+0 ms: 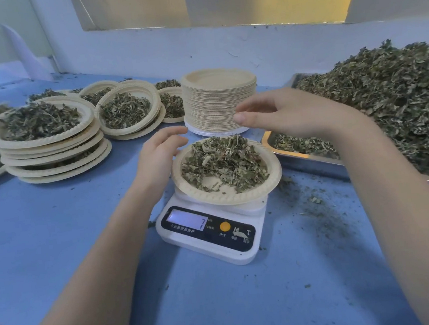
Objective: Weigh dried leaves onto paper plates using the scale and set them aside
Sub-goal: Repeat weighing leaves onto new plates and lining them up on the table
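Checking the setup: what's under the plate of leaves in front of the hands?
The white scale sits under the plate, its display and buttons showing in front. The plate covers the weighing platform, so that cannot be seen.

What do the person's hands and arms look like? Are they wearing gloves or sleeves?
No gloves and no sleeves show. The left hand and right hand are bare, and both forearms are uncovered right down to the bottom edge of the picture. No rings, watch or bracelets can be seen. The one fingernail that shows looks short and plain.
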